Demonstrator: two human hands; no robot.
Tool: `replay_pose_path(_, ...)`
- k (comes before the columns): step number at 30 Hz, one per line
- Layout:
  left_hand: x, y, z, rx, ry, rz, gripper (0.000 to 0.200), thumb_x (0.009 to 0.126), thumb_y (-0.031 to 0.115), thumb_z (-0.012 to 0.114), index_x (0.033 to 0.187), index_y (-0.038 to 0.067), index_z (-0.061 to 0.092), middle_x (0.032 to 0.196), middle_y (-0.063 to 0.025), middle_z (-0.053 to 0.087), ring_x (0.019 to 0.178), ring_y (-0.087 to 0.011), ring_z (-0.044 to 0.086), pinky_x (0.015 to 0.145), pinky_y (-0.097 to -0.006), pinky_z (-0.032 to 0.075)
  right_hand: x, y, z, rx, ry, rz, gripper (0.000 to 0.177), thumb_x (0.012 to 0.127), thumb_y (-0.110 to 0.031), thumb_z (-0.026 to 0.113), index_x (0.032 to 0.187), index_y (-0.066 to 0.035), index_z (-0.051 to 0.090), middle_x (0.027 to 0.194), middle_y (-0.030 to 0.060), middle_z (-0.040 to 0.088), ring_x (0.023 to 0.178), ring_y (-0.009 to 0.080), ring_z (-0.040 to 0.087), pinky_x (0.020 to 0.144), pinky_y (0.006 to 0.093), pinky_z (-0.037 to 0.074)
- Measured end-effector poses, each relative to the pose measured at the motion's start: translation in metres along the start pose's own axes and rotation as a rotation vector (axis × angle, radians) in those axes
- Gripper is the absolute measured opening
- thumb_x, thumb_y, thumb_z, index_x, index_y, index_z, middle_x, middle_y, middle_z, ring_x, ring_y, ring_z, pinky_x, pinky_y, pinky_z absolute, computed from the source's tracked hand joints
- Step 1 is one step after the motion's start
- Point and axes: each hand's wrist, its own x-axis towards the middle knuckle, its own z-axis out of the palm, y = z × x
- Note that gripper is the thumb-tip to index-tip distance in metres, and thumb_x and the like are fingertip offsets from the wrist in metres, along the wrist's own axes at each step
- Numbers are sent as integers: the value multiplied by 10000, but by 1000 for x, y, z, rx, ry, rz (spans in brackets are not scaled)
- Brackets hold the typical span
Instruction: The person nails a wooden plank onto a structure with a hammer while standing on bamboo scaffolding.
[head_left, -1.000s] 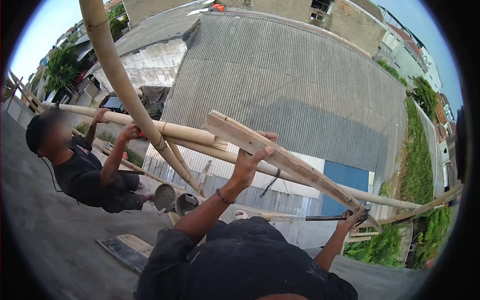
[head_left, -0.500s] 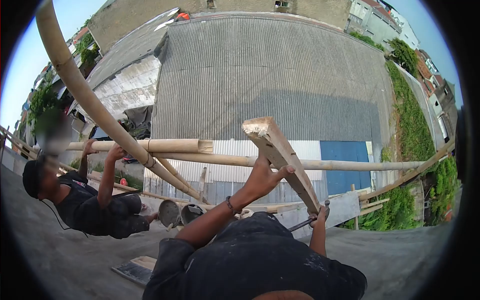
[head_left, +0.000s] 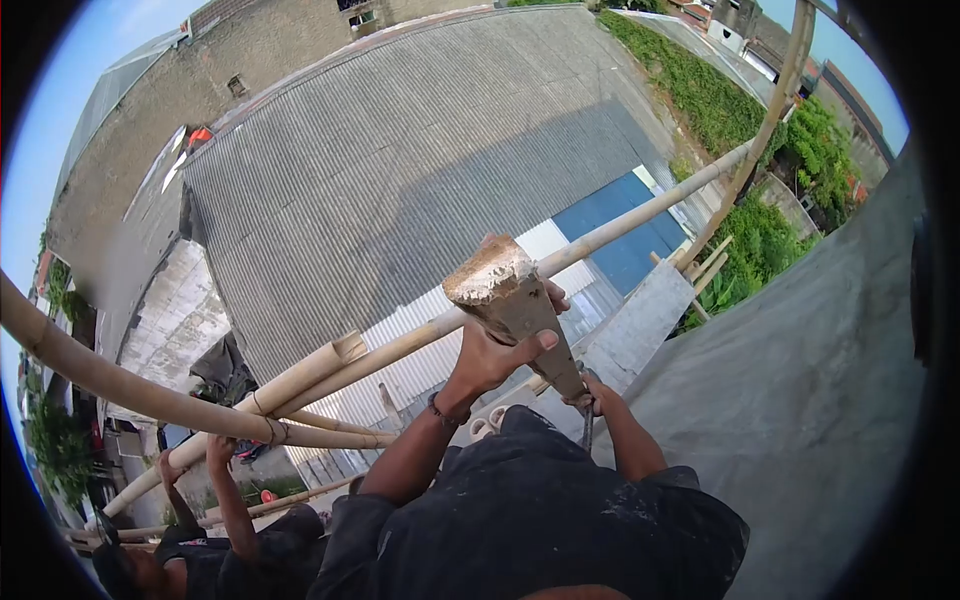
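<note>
A thick wooden beam [head_left: 535, 320] slants up in front of my chest, its rough, splintered end nearest the camera. My left hand [head_left: 497, 358] is closed around its upper part, thumb lying across the face. Lower down, my right hand [head_left: 592, 395] is closed at the beam's far end and also grips a hammer [head_left: 588, 428], whose dark handle points down toward my body. The hammer's head is mostly hidden behind the beam and fingers.
Bamboo poles [head_left: 640, 225] form a railing ahead, lashed to a curved pole [head_left: 150, 395] at left. At lower left a co-worker [head_left: 235, 500] holds the bamboo. A grey concrete wall [head_left: 780, 400] rises on the right. Beyond and below lies a corrugated roof [head_left: 400, 190].
My view has turned and tilted, so the railing now runs diagonally and the co-worker sits lower left. The beam's splintered end points more toward the camera; both hands keep their hold.
</note>
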Motion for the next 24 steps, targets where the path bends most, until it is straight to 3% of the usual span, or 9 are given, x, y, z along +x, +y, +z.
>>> replay_pose_path(4,-14,-3,12,119,-210,54,696,750,206,787,1299,-8,416,1161,-166,574,1024,-253,620,851,-395,540,9,49,-2,38,91,-73,520,967,-478,402,1086,1,567,804,224,656,334,59,321,276,185,280)
replay_pose_path(6,-19,0,28,-103,-124,87,648,771,139,773,1305,19,426,1268,-155,519,1061,-218,586,846,-360,521,51,70,-39,6,37,-72,477,949,-485,453,1037,-44,613,823,246,670,330,76,365,278,188,316)
replay_pose_path(8,-20,4,35,-46,-155,142,761,777,176,776,1379,30,333,1348,-179,449,1076,-243,580,825,-362,524,25,77,-33,56,6,-44,482,952,-490,448,1063,-50,609,831,232,678,354,95,436,278,193,327)
replay_pose_path(10,-26,3,40,-45,-137,190,739,778,200,789,1351,-5,370,1315,-178,477,1052,-237,585,836,-354,518,-5,79,-11,78,-38,-17,487,955,-495,444,1089,-56,605,840,218,686,378,114,507,279,199,337)
replay_pose_path(12,-30,-6,23,90,-289,172,820,763,219,799,1365,-2,289,1269,-175,475,1013,-252,594,826,-381,529,-26,87,7,-7,237,-148,508,960,-472,426,1117,-10,569,883,249,682,386,119,521,278,174,310)
replay_pose_path(13,-31,-9,16,241,-415,174,904,747,237,809,1378,1,207,1223,-171,472,973,-267,602,816,-408,541,-35,89,11,31,255,-161,492,950,-468,456,1101,-17,584,857,229,682,351,87,414,283,176,311)
replay_pose_path(17,-32,-4,27,175,-413,144,765,778,255,800,1286,50,267,1019,-96,481,911,-246,600,802,-403,543,-44,94,6,79,302,-215,441,927,-475,512,1005,-50,603,736,137,649,367,82,408,286,183,307)
replay_pose_path(19,-32,-10,28,164,-415,221,792,785,252,795,1305,66,227,1020,-98,486,900,-241,603,796,-402,545,-46,94,2,89,374,-215,478,977,-470,433,1142,-41,566,818,189,691,609,222,707,280,197,353)
replay_pose_path(24,-24,-15,44,17,-381,285,817,807,245,769,1318,139,141,1021,-106,483,882,-233,605,779,-403,547,-16,101,-39,158,380,-253,428,975,-465,463,1084,-65,566,748,137,659,563,226,687,275,201,304)
